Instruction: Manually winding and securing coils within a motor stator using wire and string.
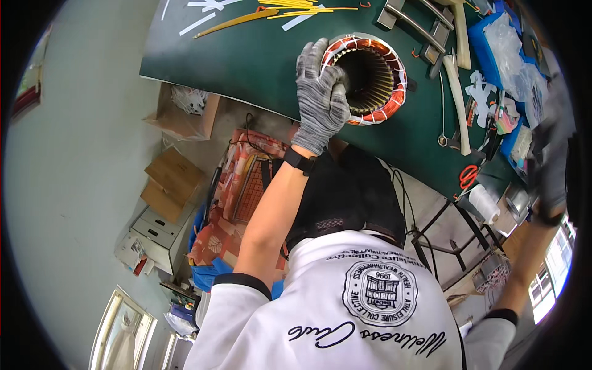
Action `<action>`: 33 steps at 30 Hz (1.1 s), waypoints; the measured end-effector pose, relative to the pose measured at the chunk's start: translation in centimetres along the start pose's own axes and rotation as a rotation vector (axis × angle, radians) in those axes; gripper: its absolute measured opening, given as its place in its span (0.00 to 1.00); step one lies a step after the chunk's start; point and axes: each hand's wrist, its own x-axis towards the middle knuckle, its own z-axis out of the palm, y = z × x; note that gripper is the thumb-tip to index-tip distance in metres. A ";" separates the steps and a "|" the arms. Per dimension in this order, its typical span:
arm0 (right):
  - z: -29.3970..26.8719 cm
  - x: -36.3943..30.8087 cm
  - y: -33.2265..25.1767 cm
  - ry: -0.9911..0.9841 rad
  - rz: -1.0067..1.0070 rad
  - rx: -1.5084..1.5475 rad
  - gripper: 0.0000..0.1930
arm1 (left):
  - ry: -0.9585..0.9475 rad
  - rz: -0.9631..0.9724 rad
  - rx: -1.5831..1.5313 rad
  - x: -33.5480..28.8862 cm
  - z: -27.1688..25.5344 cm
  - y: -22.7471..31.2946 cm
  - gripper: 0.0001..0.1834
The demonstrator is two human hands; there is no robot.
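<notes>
Green tabletop: Here we are over a broad, dark green work surface (246, 74), its near edge slanting past our lap.
Blue tray: Out between two and three o'clock from the ring sits a bright blue tray (480, 49) heaped with crumpled clear plastic.
Wound ring: And there's our centrepiece, a thick motor stator of orange-red copper coils laced with white cord, with a ribbed metal bore (377, 77). It is on the table close to its near edge.
Long axis: The bore mouth faces up towards us, so the axis seems to rise off the table; its exact lean we can't tell.
Gloved left hand: Right on it! Our left hand, in a grey marled knit glove (320, 92), touches the ring's nine o'clock side, fingers spread over the coils. How firmly they press, we can't tell.
Line from the grip: From that palm, the bore's centre lies between two and three o'clock, just beside the fingers.
Gloved right hand: Well apart, about four o'clock from the ring, our right hand in a dark grey glove (547, 163) is a blur; fingers together or apart, we can't tell. The left is plainly nearer.
White spool: Between four and five o'clock from the ring, a white thread spool (485, 203).
Red scissors: Just beside the spool, at its eleven o'clock, red-handled scissors (468, 177).
</notes>
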 end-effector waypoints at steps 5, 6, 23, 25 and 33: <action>4.2 2.7 -10.4 -1.088 0.359 0.746 0.19 | -0.119 0.100 0.275 1.2 -3.4 -1.6 0.05; 3.6 1.4 -7.1 -0.772 0.149 0.641 0.16 | -0.163 0.143 0.279 1.8 -3.1 -1.5 0.05; 2.7 0.4 -3.3 -0.129 0.786 0.838 0.26 | -0.388 0.118 0.098 5.4 -3.3 -2.3 0.10; 6.2 -5.0 -7.2 -0.268 0.361 -0.160 0.23 | -0.401 0.140 0.105 6.3 -2.4 -2.3 0.11; -1.7 5.6 -9.3 -0.123 1.219 1.744 0.21 | -0.492 0.171 0.092 7.1 -3.9 -2.5 0.11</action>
